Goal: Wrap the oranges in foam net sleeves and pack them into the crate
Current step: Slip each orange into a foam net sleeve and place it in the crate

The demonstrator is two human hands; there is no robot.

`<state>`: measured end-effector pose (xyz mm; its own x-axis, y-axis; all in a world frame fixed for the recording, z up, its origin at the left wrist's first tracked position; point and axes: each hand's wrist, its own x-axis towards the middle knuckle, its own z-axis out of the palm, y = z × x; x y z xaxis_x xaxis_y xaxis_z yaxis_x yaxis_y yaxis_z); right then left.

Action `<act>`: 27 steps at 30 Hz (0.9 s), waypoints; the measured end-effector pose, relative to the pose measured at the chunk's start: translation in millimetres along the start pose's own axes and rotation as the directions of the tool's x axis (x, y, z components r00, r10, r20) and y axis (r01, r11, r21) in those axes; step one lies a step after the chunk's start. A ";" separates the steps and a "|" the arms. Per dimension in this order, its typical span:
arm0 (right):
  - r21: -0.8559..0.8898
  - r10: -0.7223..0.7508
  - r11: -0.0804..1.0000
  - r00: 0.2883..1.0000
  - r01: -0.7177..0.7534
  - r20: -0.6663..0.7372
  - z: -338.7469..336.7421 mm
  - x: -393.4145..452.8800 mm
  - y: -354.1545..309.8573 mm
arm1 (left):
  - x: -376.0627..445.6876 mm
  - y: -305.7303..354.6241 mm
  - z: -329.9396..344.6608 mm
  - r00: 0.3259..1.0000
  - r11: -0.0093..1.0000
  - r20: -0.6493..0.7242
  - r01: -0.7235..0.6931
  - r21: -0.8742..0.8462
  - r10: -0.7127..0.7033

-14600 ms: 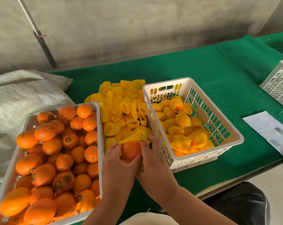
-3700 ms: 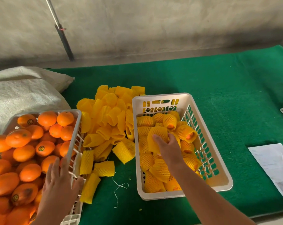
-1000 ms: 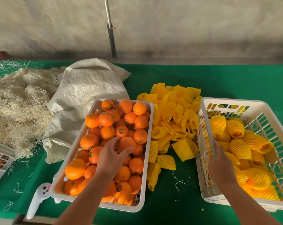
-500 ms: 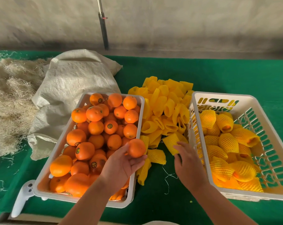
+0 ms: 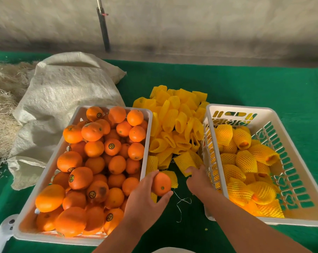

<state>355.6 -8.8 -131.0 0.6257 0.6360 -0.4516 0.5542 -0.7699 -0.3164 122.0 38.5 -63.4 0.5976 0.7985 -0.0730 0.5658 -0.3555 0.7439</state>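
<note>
Orange fills your left hand (image 5: 147,196): its fingers curl round 1 bare orange (image 5: 161,183), held just off the right rim of the white crate of unwrapped oranges (image 5: 147,128), above the green cloth of the table (image 5: 245,84). Your right hand (image 5: 198,181) reaches forward beside it, and its fingertips touch the near end of 1 yellow foam net sleeve (image 5: 184,162) lying at the front of the loose sleeve pile (image 5: 176,121); you cannot tell from this view whether the fingers have closed on that sleeve or only rest against it. The pile sits on the cloth between the 2 crates. To your right, the packing crate (image 5: 260,112) holds oranges already wrapped in sleeves (image 5: 245,161), heaped toward its near end, and your right wrist lies just beside its left wall. A pale woven sack (image 5: 63,95) is slumped behind the fruit crate, with dry straw-like fibre (image 5: 1,99) spread at the far left. A thin loose thread (image 5: 182,201) lies on the cloth between your 2 hands. A white plastic handle-shaped object (image 5: 3,232) shows at the lower left corner.
</note>
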 end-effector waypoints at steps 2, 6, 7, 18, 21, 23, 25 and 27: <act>0.045 0.007 0.999 1.000 -0.009 0.031 -1.5 12.3 0.8 | 0.2 -0.8 1.4 1.000 0.999 0.020 -0.008 0.044 0.008; 0.153 0.023 0.987 0.987 -0.047 0.157 -3.4 34.6 1.3 | 2.3 -1.4 4.0 0.999 0.995 0.029 -0.023 0.099 0.021; 0.188 0.030 0.980 0.981 -0.066 0.189 -2.8 36.6 1.2 | 2.9 -1.4 4.8 0.999 0.994 0.032 -0.024 0.107 0.021; 0.383 -0.134 0.904 0.977 0.188 -0.164 -11.7 -28.5 -7.7 | 4.0 -0.5 3.9 0.999 0.991 0.039 -0.014 0.130 0.009; 0.416 -0.194 0.868 0.956 0.271 -0.220 -19.2 -56.0 -4.2 | 2.7 0.3 3.2 0.999 0.989 0.051 -0.022 0.147 0.014; 0.429 -0.224 0.856 0.956 0.287 -0.192 -21.1 -68.7 -2.5 | 1.6 1.6 2.3 0.998 0.989 0.058 -0.018 0.147 0.010; 0.422 -0.222 0.856 0.950 0.298 -0.219 -21.3 -76.0 -1.4 | 0.4 3.3 0.6 0.998 0.989 0.062 -0.019 0.147 0.009; 0.462 -0.184 0.834 0.942 0.301 -0.280 -23.2 -82.1 -2.3 | -2.5 8.4 -3.4 0.996 0.991 0.084 -0.024 0.134 0.013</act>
<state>315.7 -58.0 -73.8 0.6413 0.7556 -0.1332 0.3970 -0.4754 -0.7851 123.3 35.1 -54.7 0.6505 0.7502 -0.1186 0.6221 -0.4367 0.6498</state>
